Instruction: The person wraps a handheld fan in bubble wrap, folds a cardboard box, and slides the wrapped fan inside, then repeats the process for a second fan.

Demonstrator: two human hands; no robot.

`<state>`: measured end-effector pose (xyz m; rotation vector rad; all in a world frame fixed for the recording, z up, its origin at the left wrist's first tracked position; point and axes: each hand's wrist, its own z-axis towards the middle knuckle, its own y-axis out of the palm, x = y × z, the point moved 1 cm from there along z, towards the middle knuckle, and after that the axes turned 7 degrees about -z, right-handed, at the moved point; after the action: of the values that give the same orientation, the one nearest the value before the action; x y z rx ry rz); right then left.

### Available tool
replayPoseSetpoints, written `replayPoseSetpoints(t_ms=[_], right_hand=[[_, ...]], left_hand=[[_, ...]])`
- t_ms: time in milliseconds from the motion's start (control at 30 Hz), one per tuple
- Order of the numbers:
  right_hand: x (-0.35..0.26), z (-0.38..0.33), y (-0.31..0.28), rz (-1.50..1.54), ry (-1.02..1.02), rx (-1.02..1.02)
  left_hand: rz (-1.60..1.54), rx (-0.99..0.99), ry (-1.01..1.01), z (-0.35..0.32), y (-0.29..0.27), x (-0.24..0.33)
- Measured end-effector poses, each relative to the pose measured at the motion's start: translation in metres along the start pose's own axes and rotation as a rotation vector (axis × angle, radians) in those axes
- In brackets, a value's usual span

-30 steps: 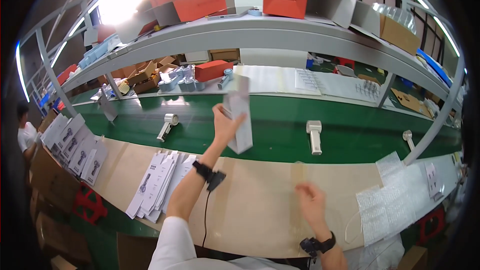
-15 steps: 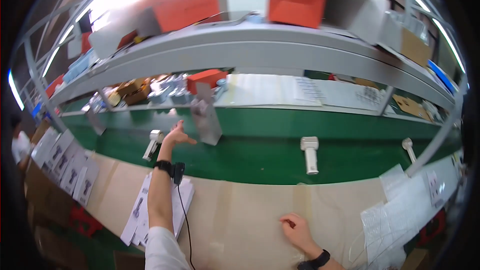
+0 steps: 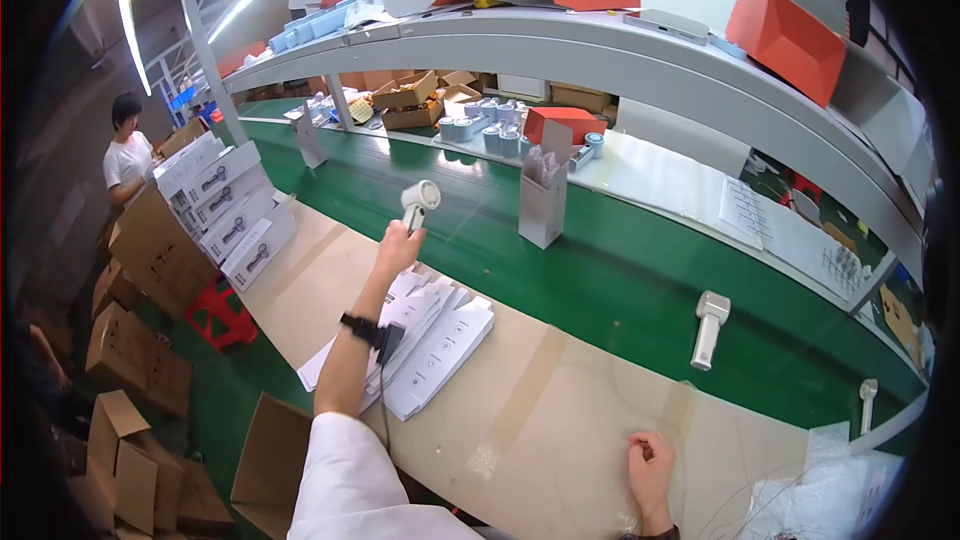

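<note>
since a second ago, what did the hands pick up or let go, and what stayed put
The left hand let go of the tall white box, which now stands open on the green belt, then reached left and took hold of a white handheld device, lifting it off the belt. The right hand stayed resting on the tan table, holding nothing. The fanned flat white cartons lie unchanged.

A green conveyor belt (image 3: 600, 270) runs across the room, with an open white carton (image 3: 545, 202) standing upright on it. Farther along lies a second white handheld device (image 3: 708, 326), and a smaller one (image 3: 866, 400) near the far edge. Flat white cartons (image 3: 440, 345) fan out on the beige worktable (image 3: 560, 410). A red stool (image 3: 222, 312) sits beside brown cardboard boxes (image 3: 150, 250). Orange boxes (image 3: 785, 30) rest on the overhead shelf (image 3: 620, 55). A person in white (image 3: 128, 155) stands at the far left.
</note>
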<state>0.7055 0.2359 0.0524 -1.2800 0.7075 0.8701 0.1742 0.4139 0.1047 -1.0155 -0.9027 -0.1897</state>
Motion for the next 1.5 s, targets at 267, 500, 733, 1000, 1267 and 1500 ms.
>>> replayPoseSetpoints(t_ms=[267,500,733,1000,1267,1500], right_hand=[[0.004,-0.008,-0.04,0.061,0.059,0.069],[0.047,-0.071,-0.204,-0.682,0.292,0.635],[0.129,-0.144,-0.272,-0.971,0.472,0.743],[-0.001,-0.092,-0.211,-0.696,-0.252,0.855],[-0.071,-0.068,-0.082,-0.432,-0.691,0.211],[-0.08,-0.051,-0.066,-0.188,-0.228,-0.094]], left_hand=[[-0.232,-0.287,0.287,-0.243,-0.032,0.082],[-0.169,-0.581,0.392,-0.342,0.018,0.128],[-0.092,-0.742,0.649,-0.353,0.077,0.162],[0.158,-0.512,0.924,-0.386,0.082,0.202],[-0.921,-0.801,0.183,-0.394,0.022,0.211],[-0.707,-0.232,0.213,-0.347,-0.034,0.168]])
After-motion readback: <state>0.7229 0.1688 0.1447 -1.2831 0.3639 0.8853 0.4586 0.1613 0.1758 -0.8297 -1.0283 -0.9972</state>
